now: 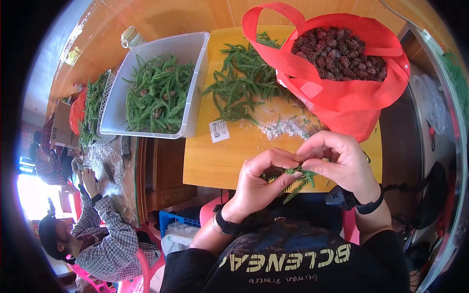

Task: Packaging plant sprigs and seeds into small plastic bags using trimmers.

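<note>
A small green pine sprig (295, 188) is pinched between the thumb and fingers of my left hand (261, 173), just over the near edge of the yellow table. My right hand (339, 158) meets it from the other side, thumb and forefinger closed at the sprig's upper end. The fingertips of both hands touch there and cover that end, so any finer piece between them is hidden. Beyond my hands, loose pine sprigs (239, 90) lie heaped on the table. A red cloth bag (342, 110) full of brown pine cones (337, 53) stands at the far right.
A clear plastic bin (188, 117) at the left holds green sprigs with a few cones. White flakes (286, 128) and a white printed label (219, 131) lie on the yellow table (210, 166). At another table on the left sits a co-worker in a checked shirt (115, 249).
</note>
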A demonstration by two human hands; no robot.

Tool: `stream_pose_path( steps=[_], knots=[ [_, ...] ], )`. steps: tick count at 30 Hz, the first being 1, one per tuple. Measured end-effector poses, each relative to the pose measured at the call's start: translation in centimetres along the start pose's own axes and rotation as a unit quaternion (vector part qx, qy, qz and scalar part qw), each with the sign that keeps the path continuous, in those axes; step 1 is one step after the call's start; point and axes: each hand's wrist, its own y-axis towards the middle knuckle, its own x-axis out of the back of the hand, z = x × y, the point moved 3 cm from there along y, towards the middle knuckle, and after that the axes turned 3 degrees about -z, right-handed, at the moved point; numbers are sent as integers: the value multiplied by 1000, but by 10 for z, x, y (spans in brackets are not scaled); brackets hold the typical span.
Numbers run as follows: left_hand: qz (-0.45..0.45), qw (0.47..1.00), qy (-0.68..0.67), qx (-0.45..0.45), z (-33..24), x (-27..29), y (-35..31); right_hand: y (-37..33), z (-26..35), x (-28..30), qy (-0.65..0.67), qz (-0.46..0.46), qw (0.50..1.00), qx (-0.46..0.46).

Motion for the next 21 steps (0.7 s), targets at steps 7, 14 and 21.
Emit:
stream_pose_path(
  steps=[7, 14, 21],
  knots=[
    [28, 999, -8, -12, 1, -2, 0, 2, 0, 4, -52, 65, 994, 63],
    [-26, 1000, -2, -5, 6, -4, -3, -2, 10, -3, -187, -16, 964, 188],
    [-55, 996, 49, -58, -1, -6, -1, -5, 3, -1, -142, -41, 957, 248]
  ],
)
